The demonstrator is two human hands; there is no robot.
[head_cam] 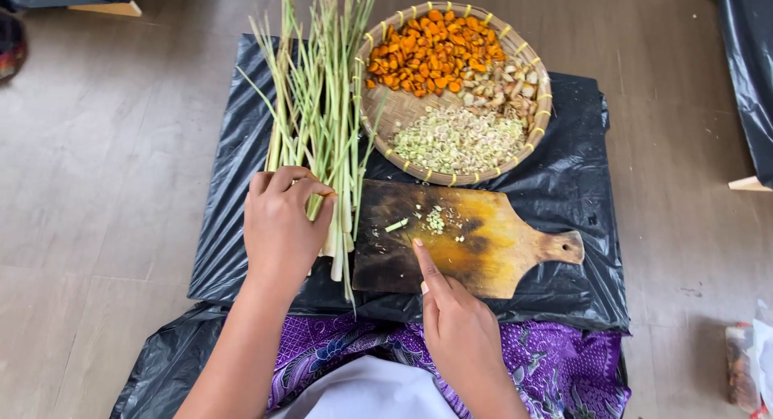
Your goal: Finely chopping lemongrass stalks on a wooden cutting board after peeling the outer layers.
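My left hand (280,226) is closed around the lower ends of a few lemongrass stalks (318,97) from the bundle lying on the black plastic sheet (241,226). My right hand (455,322) rests at the near edge of the wooden cutting board (483,250), its index finger stretched out onto the board and the other fingers curled under. Whether it holds anything is hidden. A short green stalk piece (396,225) and a small heap of chopped bits (435,219) lie on the board just beyond the fingertip.
A round woven tray (385,117) behind the board holds orange slices (431,53), pale root pieces (507,85) and chopped lemongrass (455,141). Purple patterned cloth (547,363) covers my lap. A wooden floor surrounds the sheet, and a small packet (745,363) lies at the right.
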